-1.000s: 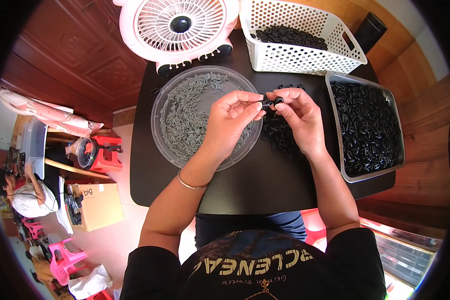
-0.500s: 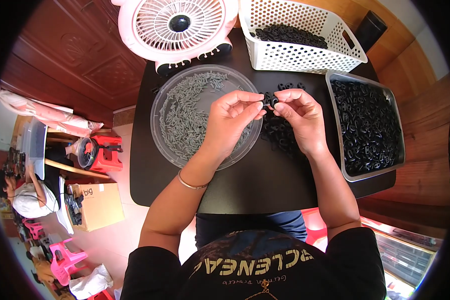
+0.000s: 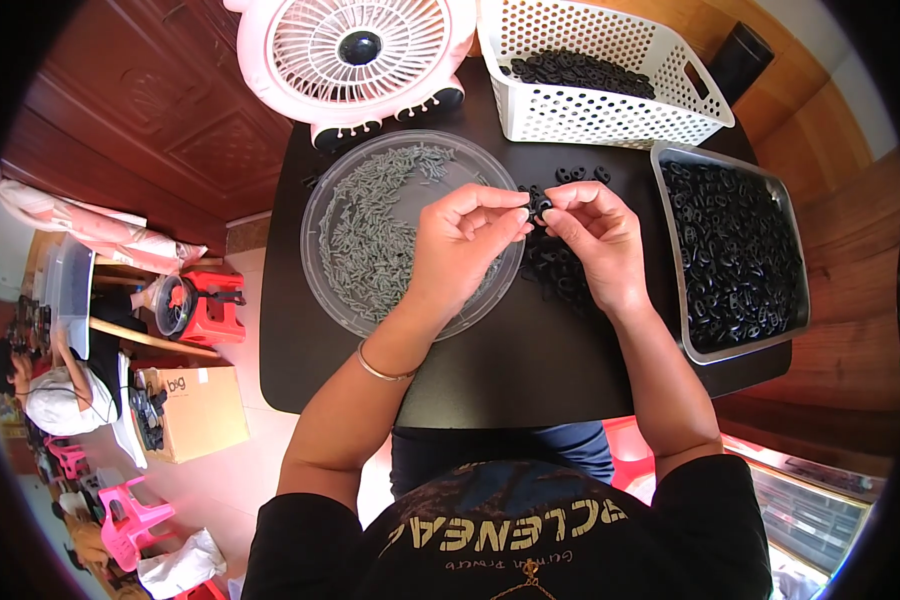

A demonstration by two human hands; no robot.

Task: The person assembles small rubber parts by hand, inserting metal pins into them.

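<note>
Right hand (image 3: 608,240) shifts slightly left since earlier frame; gap at fingertips narrows. Left hand (image 3: 455,240) and right hand both pinch small black piece (image 3: 540,205) between them, above dark smooth table (image 3: 510,385). Judged: this piece nearly closed up; exact fit too small to tell. Many left loose: slim grey pegs (image 3: 370,235) in clear round tub (image 3: 311,250), glossy looped black parts (image 3: 735,250) in metal tray (image 3: 740,349). Perforated white basket (image 3: 610,125) part-filled, dark parts.
</note>
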